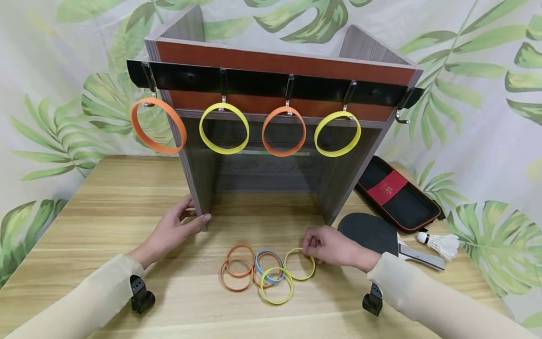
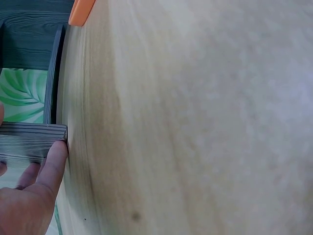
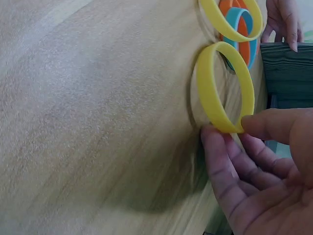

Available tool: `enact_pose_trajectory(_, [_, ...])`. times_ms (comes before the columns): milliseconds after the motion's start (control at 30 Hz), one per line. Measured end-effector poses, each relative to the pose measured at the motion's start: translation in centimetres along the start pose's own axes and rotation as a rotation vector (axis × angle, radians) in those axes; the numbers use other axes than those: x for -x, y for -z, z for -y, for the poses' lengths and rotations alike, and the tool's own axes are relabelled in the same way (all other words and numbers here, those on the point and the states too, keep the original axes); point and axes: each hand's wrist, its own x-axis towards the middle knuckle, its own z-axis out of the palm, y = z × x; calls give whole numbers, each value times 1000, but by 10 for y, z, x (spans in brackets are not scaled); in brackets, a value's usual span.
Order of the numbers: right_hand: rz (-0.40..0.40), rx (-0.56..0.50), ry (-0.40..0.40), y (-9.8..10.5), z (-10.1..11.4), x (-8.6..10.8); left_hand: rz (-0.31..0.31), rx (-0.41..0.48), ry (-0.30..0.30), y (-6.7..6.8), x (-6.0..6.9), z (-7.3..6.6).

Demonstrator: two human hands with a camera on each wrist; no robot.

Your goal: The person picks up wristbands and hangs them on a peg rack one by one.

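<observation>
The right hand (image 1: 332,246) pinches the edge of a yellow ring (image 1: 314,269), thumb on one side and fingers on the other; the right wrist view shows this yellow ring (image 3: 208,88) close up. Beside it on the table lie another yellow ring (image 1: 276,302), a blue ring (image 1: 257,266) and several orange rings (image 1: 223,278), partly overlapping. The left hand (image 1: 171,230) grips the lower front edge of the grey stand's left side panel (image 1: 195,188); in the left wrist view its fingers (image 2: 53,169) lie against the panel (image 2: 34,129).
Two orange and two yellow rings (image 1: 224,151) hang from hooks on a black bar (image 1: 254,82) across the stand; the rightmost hook (image 1: 402,117) is bare. At the right lie a paddle (image 1: 368,230), a black-and-red case (image 1: 417,209) and a shuttlecock (image 1: 442,242).
</observation>
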Motion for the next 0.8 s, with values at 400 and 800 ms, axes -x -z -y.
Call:
enact_pose_trajectory(400, [129,-181,-24,11,-2,5,-4,5,-5,-1,1,0])
enact_pose_trajectory(800, [142,-321,36,48,4,23,-4,5,-7,1,1,0])
